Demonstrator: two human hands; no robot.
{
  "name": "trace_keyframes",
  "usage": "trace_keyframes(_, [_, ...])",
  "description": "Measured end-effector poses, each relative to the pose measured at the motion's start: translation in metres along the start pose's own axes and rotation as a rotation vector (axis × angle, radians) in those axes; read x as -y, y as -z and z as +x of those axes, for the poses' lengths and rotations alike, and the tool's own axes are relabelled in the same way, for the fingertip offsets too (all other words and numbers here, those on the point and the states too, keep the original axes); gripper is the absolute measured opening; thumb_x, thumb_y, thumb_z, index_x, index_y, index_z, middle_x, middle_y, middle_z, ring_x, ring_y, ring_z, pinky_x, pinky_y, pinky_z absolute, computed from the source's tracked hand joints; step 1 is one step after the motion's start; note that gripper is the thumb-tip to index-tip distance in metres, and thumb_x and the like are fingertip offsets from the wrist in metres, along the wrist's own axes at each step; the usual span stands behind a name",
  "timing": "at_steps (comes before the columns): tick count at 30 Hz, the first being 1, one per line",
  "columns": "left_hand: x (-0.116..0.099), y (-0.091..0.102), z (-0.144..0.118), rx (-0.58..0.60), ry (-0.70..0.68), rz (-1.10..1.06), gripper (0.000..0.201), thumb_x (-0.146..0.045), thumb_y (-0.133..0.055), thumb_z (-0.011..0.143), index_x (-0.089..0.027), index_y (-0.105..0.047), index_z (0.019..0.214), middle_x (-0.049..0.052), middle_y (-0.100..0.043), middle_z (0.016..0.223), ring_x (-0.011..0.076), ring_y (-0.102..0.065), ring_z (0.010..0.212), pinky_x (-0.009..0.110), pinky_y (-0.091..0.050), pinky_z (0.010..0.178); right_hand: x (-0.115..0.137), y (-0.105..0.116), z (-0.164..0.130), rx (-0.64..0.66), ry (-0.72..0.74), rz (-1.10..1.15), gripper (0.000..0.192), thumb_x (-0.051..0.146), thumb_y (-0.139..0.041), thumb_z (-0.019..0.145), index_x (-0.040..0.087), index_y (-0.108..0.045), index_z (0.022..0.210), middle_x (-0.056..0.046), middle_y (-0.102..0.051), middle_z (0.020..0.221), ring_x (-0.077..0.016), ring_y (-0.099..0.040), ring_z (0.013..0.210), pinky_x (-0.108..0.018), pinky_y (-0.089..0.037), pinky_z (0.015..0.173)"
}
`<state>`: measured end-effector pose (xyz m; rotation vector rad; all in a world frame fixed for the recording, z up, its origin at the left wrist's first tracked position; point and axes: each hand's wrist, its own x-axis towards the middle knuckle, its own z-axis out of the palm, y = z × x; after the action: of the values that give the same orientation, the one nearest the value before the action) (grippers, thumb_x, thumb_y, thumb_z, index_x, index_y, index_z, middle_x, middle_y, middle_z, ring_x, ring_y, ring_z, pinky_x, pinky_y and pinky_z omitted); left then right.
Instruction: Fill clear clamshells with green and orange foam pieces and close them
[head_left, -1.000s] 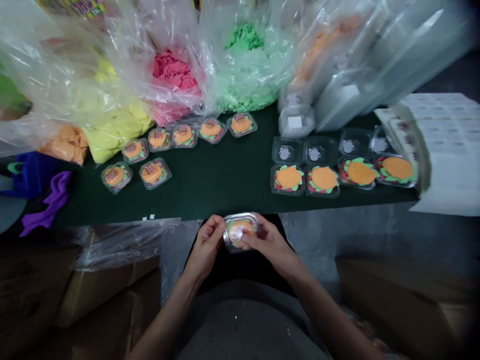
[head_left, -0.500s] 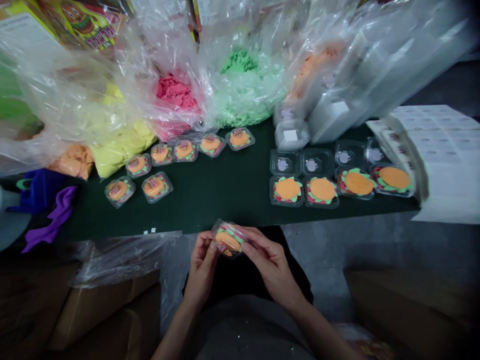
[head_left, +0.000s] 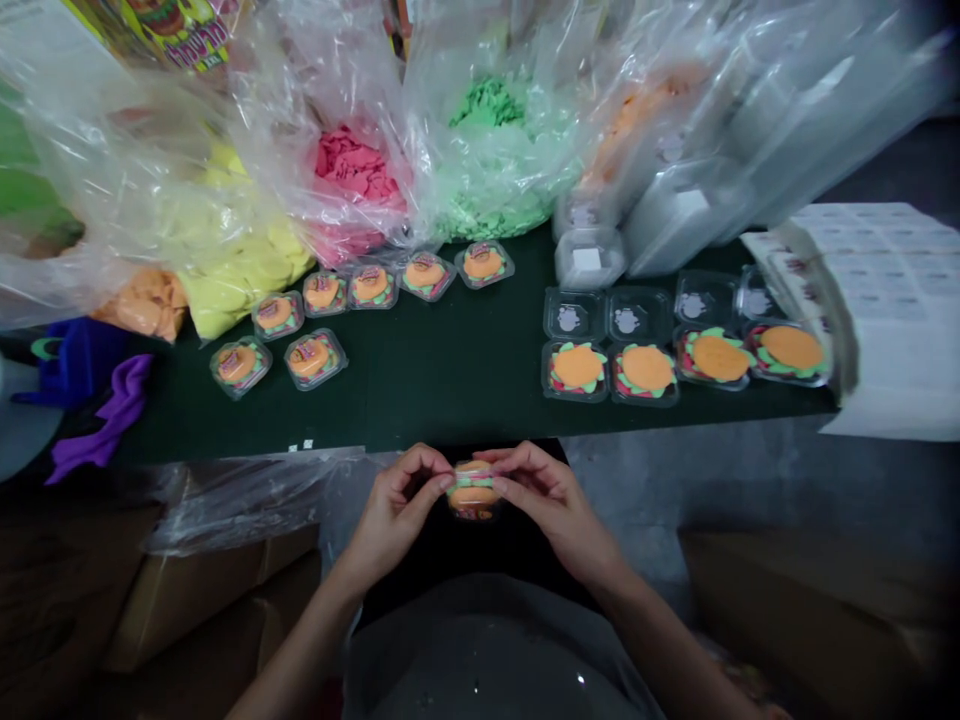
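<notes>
A small clear plastic box with a toy-like burger inside is held over my lap, just off the table's front edge. Its side, with orange, green and pink layers, faces me. My left hand pinches its left edge between thumb and fingers. On the opposite edge, my right hand grips it the same way. Farther right on the table, several open clear boxes hold burgers, their lids folded back. To the left lie several closed burger boxes with printed labels.
Along the back stand plastic bags of yellow pieces, pink pieces and green pieces. Stacked clear containers and white sticker sheets are at the right. A blue tape dispenser and purple cloth sit left.
The burger box has been tilted so its side shows, and it has shifted slightly right. Both hands now grip its opposite edges more evenly.
</notes>
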<state>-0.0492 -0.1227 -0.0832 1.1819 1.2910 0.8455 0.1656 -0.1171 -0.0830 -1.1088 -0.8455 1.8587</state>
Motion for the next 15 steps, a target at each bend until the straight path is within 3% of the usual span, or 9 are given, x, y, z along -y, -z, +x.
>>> trace_keyframes(5, [0.007, -0.01, -0.003, -0.041, 0.063, -0.048, 0.022, -0.038, -0.066, 0.095, -0.016, -0.065, 0.091, 0.002, -0.062, 0.086, 0.0151, -0.057, 0.082, 0.025, -0.044, 0.076, -0.007, 0.002, 0.002, -0.027, -0.03, -0.022, 0.015, 0.038, -0.075, 0.089, 0.023, -0.071, 0.09, -0.006, -0.077, 0.112, -0.0233, -0.071, 0.105, -0.04, -0.052, 0.096])
trace_keyframes(15, [0.01, -0.009, 0.0, -0.088, 0.133, -0.113, 0.027, -0.042, -0.068, 0.093, -0.015, -0.064, 0.089, 0.002, -0.061, 0.085, 0.0141, -0.053, 0.079, 0.024, -0.043, 0.074, -0.012, 0.001, 0.015, -0.041, -0.043, -0.012, 0.022, 0.042, -0.077, 0.086, 0.021, -0.069, 0.084, -0.004, -0.077, 0.096, -0.0203, -0.069, 0.093, -0.036, -0.052, 0.088])
